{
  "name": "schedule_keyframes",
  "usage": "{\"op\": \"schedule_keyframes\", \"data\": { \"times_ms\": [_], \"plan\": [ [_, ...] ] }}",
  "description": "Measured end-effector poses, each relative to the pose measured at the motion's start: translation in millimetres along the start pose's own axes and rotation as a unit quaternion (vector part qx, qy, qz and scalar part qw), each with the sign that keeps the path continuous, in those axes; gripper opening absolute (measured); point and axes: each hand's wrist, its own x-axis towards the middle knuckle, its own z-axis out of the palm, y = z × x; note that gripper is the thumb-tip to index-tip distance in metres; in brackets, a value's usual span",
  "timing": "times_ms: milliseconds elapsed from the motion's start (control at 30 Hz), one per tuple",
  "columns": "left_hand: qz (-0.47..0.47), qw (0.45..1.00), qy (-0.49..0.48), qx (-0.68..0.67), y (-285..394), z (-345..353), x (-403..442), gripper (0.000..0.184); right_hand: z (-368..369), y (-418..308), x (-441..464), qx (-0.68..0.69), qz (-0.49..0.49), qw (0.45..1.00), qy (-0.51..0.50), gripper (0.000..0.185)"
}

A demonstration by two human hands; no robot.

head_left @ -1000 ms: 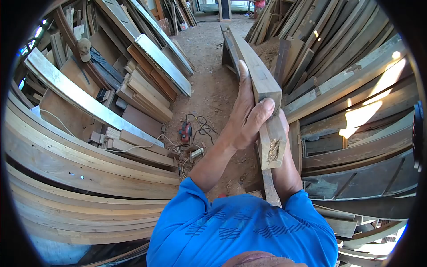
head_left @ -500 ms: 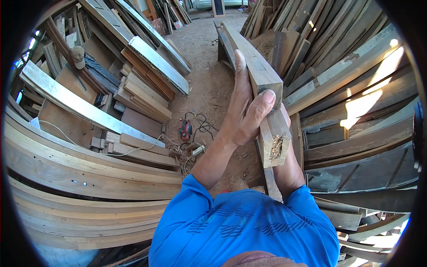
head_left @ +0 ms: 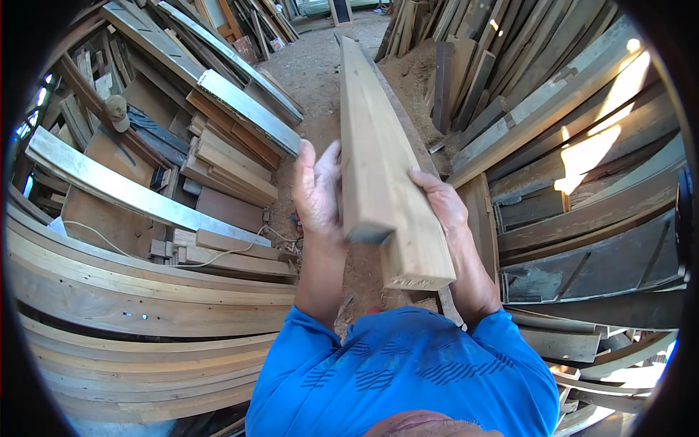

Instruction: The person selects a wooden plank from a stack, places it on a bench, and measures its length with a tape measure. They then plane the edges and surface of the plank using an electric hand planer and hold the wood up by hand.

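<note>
A long, pale wooden beam (head_left: 397,175) stretches away in front of me, its stepped near end towards my chest. Whether it is one notched piece or two pieces together, I cannot tell. My right hand (head_left: 445,205) grips its right edge, thumb on the upper face and the other fingers hidden beneath. Beside the left face is my left hand (head_left: 318,191), palm turned to the wood and fingers apart. Slight blur on the beam's left corner hides whether that palm touches it.
Stacked planks (head_left: 153,291) curve along the left side, and more boards (head_left: 582,247) line the right. A white-faced board (head_left: 138,186) slants at the left. A cap (head_left: 116,111) hangs beyond it. A cable (head_left: 218,258) crosses the left timber. Shavings lie on the floor (head_left: 309,95).
The beam has rolled over, showing a broad face where its narrower side and rough end hole showed before. My left hand has let go and moved left; my right hand has come into view.
</note>
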Motion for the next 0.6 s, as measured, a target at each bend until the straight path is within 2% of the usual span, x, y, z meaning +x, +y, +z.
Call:
{"op": "schedule_keyframes", "data": {
  "times_ms": [100, 200, 300, 433, 533, 600],
  "plan": [
    [-0.036, 0.997, 0.033, 0.058, -20, -37, -17, 0.066, -7, 1, -11, -0.042, 0.018, 0.999, -0.001, 0.048],
    [-0.018, 0.997, 0.069, 0.012, -43, -58, -22, 0.050, -29, 8, -8, -0.086, -0.011, 0.996, 0.033, 0.046],
    [0.007, 0.993, 0.092, 0.070, -66, -66, -21, 0.043, -51, 2, -13, -0.122, -0.026, 0.990, 0.072, 0.044],
    [-0.007, 0.987, 0.086, 0.136, -117, -59, -26, 0.049, -100, -16, -39, -0.110, -0.041, 0.988, 0.104, 0.041],
    [0.002, 0.993, 0.067, 0.100, -162, -50, -47, 0.054, -121, -26, -81, -0.094, -0.042, 0.990, 0.092, 0.046],
    [-0.029, 0.992, 0.062, 0.104, -181, -52, -68, 0.067, -131, -19, -111, -0.085, -0.040, 0.991, 0.090, 0.048]
  ]
}}
